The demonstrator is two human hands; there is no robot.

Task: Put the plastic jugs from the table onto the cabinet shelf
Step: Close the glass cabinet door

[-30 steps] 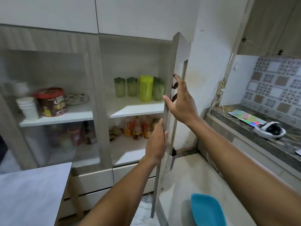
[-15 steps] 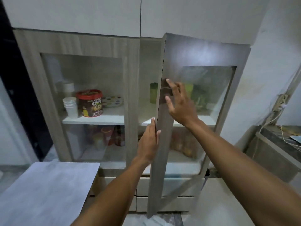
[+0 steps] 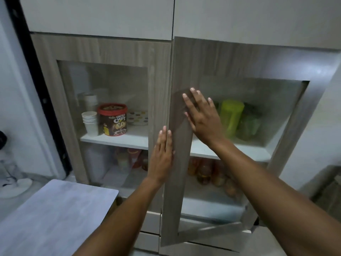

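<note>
A lime-green plastic jug [image 3: 231, 118] stands on the white cabinet shelf [image 3: 245, 151], with darker green jugs [image 3: 250, 124] beside it, all seen through the frosted glass of the right cabinet door [image 3: 221, 60]. That door is almost closed, its bottom edge still a little out from the frame. My right hand [image 3: 202, 117] lies flat with fingers spread on the door's left stile. My left hand [image 3: 162, 156] presses flat on the same stile lower down. Neither hand holds anything. The grey table [image 3: 55, 215] at lower left carries no jugs.
Behind the closed left door [image 3: 103, 52] sit a red Choco Chips tub [image 3: 113, 119], stacked white cups [image 3: 90, 122] and a dotted plate. Jars and bottles [image 3: 206, 172] fill the lower shelf. Drawers lie below, white upper cabinets above, a counter edge [image 3: 324, 183] at right.
The right door has swung from wide open to nearly closed under both hands. My view has shifted left, so the kitchen counter and the blue tray have left the frame.
</note>
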